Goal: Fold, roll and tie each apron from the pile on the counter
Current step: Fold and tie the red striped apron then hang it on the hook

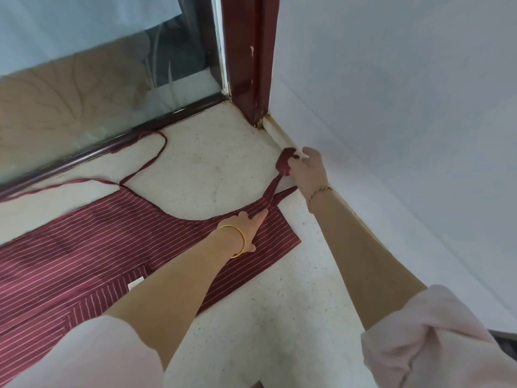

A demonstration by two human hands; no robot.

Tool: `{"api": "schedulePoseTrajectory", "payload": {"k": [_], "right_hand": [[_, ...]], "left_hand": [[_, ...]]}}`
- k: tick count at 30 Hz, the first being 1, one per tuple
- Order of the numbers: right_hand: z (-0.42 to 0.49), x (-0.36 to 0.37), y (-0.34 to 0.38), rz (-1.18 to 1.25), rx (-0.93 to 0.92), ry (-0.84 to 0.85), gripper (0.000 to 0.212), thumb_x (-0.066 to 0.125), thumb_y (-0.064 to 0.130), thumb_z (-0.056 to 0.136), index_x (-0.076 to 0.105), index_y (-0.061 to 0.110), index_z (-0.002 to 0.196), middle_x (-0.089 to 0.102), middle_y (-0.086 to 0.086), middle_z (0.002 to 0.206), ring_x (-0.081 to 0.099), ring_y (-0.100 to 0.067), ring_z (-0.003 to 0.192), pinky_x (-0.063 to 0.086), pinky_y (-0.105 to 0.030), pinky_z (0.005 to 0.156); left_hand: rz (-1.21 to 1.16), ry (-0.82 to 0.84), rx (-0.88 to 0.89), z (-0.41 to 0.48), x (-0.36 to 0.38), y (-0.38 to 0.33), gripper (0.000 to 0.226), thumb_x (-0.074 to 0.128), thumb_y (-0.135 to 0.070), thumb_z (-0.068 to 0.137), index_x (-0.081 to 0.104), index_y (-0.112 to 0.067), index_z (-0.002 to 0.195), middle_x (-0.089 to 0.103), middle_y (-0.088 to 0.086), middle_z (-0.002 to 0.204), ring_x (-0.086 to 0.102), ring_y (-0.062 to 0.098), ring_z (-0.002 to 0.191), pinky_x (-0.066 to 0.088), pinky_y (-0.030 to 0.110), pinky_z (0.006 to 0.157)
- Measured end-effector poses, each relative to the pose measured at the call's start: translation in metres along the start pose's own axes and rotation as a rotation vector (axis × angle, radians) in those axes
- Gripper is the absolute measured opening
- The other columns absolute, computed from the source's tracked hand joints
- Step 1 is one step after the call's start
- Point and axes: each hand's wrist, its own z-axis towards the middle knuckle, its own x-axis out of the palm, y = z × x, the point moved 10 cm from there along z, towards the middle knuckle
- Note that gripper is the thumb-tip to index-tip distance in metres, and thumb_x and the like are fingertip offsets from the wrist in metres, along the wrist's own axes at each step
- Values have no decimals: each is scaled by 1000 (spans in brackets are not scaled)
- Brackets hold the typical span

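Head view.

Hands: 2, both arms stretched forward over the worktop.
- Left hand: palm down, fingers straight. It presses flat on the maroon cloth apron with thin white stripes, and the index fingertip lies at the root of the apron's tie. Nothing is grasped.
- Right hand: at the worktop's right edge, where it meets the wall and near the back right corner. The fingers are curled round a bunched wad of the maroon fabric tie strap. The strap runs taut from the wad down to the apron corner by the left index finger. A second short strand leaves that same corner toward the right edge.
- Wrists: 1 plain gold bangle on the left, 1 thin gold chain bracelet on the right. Pale pink sleeves are pushed up on both arms.

Surface and room: cream speckled stone worktop. A glass sliding window on a dark metal track runs along its back edge. A dark red wooden frame post stands in the back right corner. A white wall runs along the right edge.

Apron: 1, spread flat over the left part of the worktop and running out of picture at the left. It carries 1 small white label. A thin maroon neck strap trails from its back corner to the window track.
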Motion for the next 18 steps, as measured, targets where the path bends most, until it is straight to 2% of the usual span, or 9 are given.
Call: {"api": "schedulePoseTrajectory", "payload": {"k": [2,4,6,8,9,11,14,16,18], "right_hand": [[1,-11,-26,-91,68,-92,46,50,10,90,36,7,134,57,-6,101,59,-18,80,53,-29,72],[0,-15,-52,-139,163,-116,35,46,3,88,44,4,123,60,-18,110,63,-31,96,54,-43,85],[-3,-12,-72,-132,245,-84,31,41,-2,89,45,6,119,59,-18,109,64,-31,97,56,-39,81],[-3,-7,-85,-106,279,-59,30,42,-3,89,45,7,117,56,-16,110,63,-30,96,55,-34,75],[-4,-4,-89,-96,301,-59,30,42,-3,90,45,7,118,55,-16,110,62,-30,95,55,-33,76],[-1,1,-97,-91,334,-70,34,42,0,91,42,4,124,56,-17,111,61,-30,96,54,-34,81],[6,6,-101,-105,359,-82,35,46,4,90,43,-1,124,57,-18,110,58,-34,99,51,-35,87],[13,6,-98,-198,318,-75,32,55,9,86,51,4,118,58,-12,108,59,-30,99,51,-39,91],[17,9,-96,-264,297,-67,16,56,11,86,51,10,102,54,-7,95,54,-23,83,50,-31,77]], "left_hand": [[-53,-3,50,-1,-2,-3,92,65,-28,86,-1,-30,150,39,17,138,58,29,109,51,37,89],[-253,-48,114,-2,-11,-7,77,61,-19,88,16,-23,150,54,11,120,59,25,103,50,31,89],[-478,-187,120,3,-31,-2,51,54,-11,90,41,-17,139,57,3,109,59,18,98,48,26,91],[-604,-387,69,8,-56,9,35,52,-7,90,55,-13,124,55,6,116,59,19,95,48,26,91],[-643,-468,36,10,-68,14,34,53,-6,89,55,-12,122,52,10,119,59,21,92,48,28,90],[-720,-554,-34,14,-86,20,44,56,-5,88,45,-11,130,40,13,128,58,26,91,49,34,89],[-861,-562,-91,27,-103,24,69,57,-3,88,22,-17,145,20,11,144,56,26,105,49,38,95],[-968,-531,-104,42,-111,24,78,58,-3,88,12,-20,149,16,10,149,52,26,117,44,39,101],[-1025,-518,-125,55,-119,25,77,58,-6,89,12,-19,150,22,13,148,49,27,122,41,38,103]]}}
